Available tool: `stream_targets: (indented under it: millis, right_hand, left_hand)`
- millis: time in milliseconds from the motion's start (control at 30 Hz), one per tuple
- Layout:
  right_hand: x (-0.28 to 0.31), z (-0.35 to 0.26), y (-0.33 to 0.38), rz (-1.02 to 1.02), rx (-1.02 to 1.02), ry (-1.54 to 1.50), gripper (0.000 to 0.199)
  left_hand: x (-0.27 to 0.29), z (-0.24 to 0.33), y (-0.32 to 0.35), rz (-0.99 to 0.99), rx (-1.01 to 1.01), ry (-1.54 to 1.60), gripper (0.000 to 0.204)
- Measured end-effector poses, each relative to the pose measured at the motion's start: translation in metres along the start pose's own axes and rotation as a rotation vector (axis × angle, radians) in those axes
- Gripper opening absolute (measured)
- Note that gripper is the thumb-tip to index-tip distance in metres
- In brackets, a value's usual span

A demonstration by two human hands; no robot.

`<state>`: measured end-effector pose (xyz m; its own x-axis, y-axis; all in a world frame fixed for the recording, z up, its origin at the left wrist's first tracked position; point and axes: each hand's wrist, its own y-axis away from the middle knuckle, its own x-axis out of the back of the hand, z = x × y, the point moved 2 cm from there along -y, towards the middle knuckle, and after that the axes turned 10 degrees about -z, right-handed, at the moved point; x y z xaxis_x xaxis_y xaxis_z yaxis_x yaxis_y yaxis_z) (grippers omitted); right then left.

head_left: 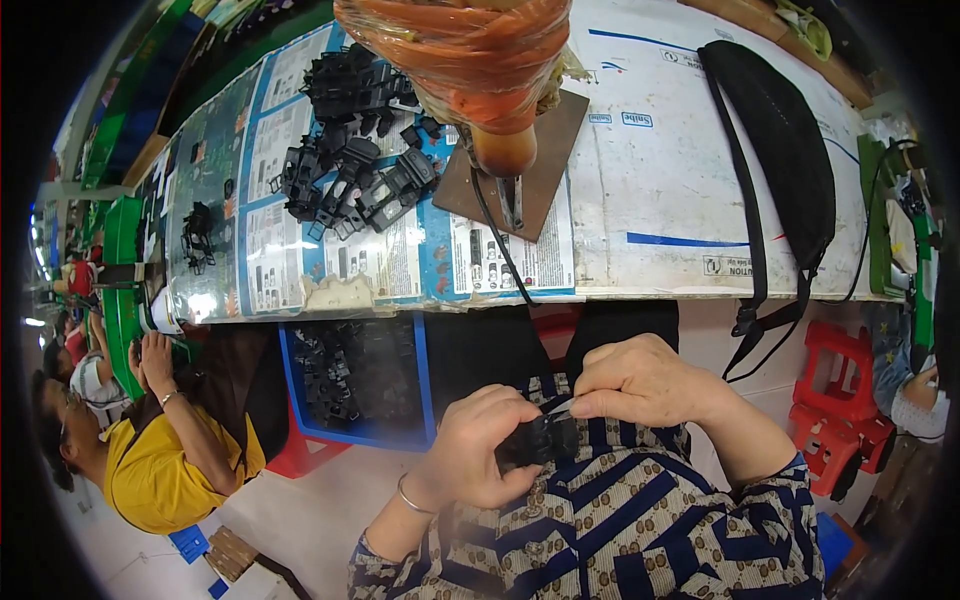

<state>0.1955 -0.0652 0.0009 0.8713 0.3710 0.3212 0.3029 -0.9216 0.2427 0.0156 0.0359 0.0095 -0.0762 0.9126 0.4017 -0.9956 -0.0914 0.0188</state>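
Just above my lap, my left hand (478, 447) is closed around a black plastic part (540, 441), fingers over its top and thumb below. My right hand (640, 382) pinches a thin, light-coloured, blade-like piece (557, 406) between thumb and forefinger. That piece reaches to the upper edge of the black part; whether it touches is too small to tell. The fingers hide much of both things. A heap of similar black plastic parts (355, 165) lies on the table beyond my hands.
An orange plastic-wrapped tool (490, 70) with a metal tip stands over a brown board (560, 150). Below the table edge is a blue bin (425, 385) of black parts. A black bag (785, 140) lies right, above a red stool (840, 400). A person in yellow (180, 450) sits left.
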Motion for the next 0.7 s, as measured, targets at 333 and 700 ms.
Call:
stream_targets:
  millis: [333, 700]
  right_hand:
    - [0.005, 0.002, 0.007, 0.095, -0.121, -0.058, 0.031]
    - [-0.008, -0.018, 0.001, 0.278, -0.148, 0.286, 0.031]
  left_hand:
    - [-0.004, -0.006, -0.001, 0.112, 0.042, -0.209, 0.037]
    - [-0.005, -0.002, 0.003, 0.223, 0.039, -0.52, 0.041]
